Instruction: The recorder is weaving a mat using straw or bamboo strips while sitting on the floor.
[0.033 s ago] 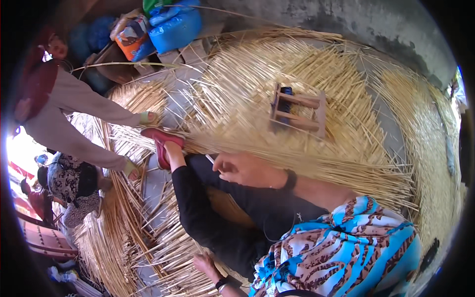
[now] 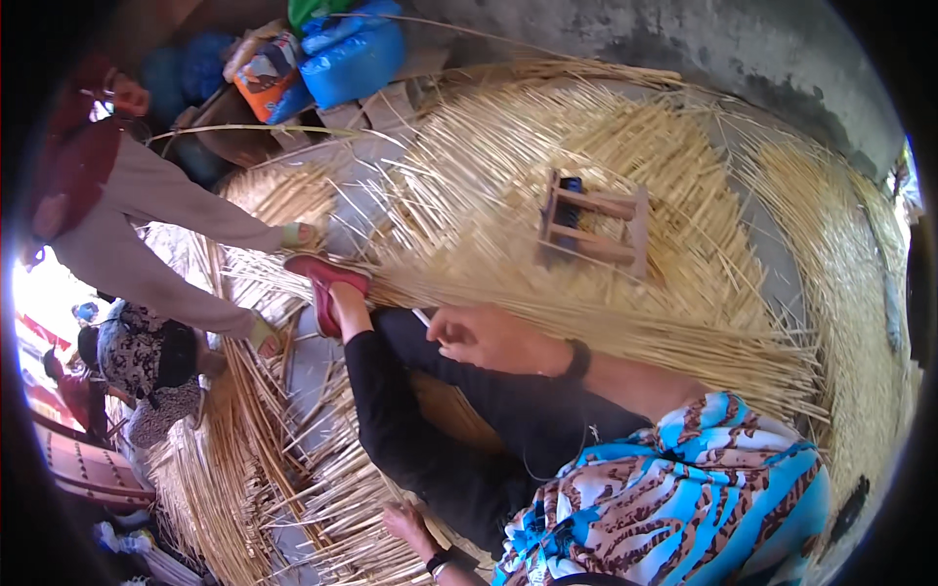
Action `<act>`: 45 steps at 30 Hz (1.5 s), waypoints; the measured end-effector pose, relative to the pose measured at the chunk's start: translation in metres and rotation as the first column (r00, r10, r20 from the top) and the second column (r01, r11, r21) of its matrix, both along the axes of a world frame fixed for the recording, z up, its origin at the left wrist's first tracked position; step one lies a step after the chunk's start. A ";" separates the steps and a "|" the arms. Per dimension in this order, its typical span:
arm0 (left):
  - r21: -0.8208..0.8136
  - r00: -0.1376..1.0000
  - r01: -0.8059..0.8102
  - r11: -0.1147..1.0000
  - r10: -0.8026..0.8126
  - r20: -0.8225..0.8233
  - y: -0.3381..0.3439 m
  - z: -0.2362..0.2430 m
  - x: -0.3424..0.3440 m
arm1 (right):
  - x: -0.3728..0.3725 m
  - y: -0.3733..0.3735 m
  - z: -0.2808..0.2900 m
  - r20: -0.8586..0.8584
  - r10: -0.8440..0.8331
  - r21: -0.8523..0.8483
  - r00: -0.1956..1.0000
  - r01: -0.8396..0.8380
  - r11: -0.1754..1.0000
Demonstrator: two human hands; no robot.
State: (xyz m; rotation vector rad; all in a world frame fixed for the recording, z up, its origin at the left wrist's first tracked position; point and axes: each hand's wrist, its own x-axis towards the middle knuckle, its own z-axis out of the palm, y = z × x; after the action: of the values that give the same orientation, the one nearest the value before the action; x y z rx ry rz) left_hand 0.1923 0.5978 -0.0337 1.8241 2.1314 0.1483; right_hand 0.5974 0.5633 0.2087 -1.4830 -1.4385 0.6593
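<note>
My right hand (image 2: 489, 339), with a dark band at the wrist, is over my black-trousered legs (image 2: 420, 430). Its fingers are bent in a pinch around a short white stick (image 2: 421, 317). Lower down, my left hand (image 2: 406, 525) is beside my lower leg, low over the pale straw stalks (image 2: 357, 513). Its fingers look loosely spread, and I cannot see anything in them. Past my right hand, a long layer of stalks (image 2: 625, 327) lies across the floor. A red shoe (image 2: 330, 285) is on my outstretched foot, touching the stalk ends.
A small wooden frame (image 2: 640, 230) stands on the spread stalks. Blue bags (image 2: 352, 63) and an orange sack (image 2: 266, 83) sit by the grey wall (image 2: 684, 49). At left, a person in beige trousers (image 2: 166, 205) stands near my foot; another person (image 2: 147, 356) is behind.
The whole view has shifted slightly to the right. Both hands keep nearly the same place over my legs and the stalks.
</note>
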 end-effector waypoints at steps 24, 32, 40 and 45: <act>0.338 0.810 -0.084 0.938 -0.134 0.571 0.018 -0.012 0.033 | 0.033 0.011 0.092 -0.276 -0.118 0.211 0.954 0.180 0.961; 0.433 0.817 -0.165 0.886 -0.122 0.563 -0.006 0.073 0.051 | 0.006 0.021 0.067 -0.329 -0.050 0.087 0.943 0.083 0.993; 0.136 0.510 -0.175 0.975 -0.028 0.860 -0.028 0.117 0.066 | -0.087 -0.006 -0.001 -0.409 0.248 -0.230 0.878 -0.362 0.903; 0.182 0.663 -0.252 0.951 0.033 0.748 -0.047 0.065 0.018 | -0.094 0.005 -0.004 -0.504 0.286 -0.217 0.815 -0.441 0.871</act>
State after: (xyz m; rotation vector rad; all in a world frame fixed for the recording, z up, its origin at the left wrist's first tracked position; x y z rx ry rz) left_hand 0.2107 0.5510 0.0312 1.3406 1.6798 1.0823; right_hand 0.5033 0.5679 0.2047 -1.1686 -1.2837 1.4529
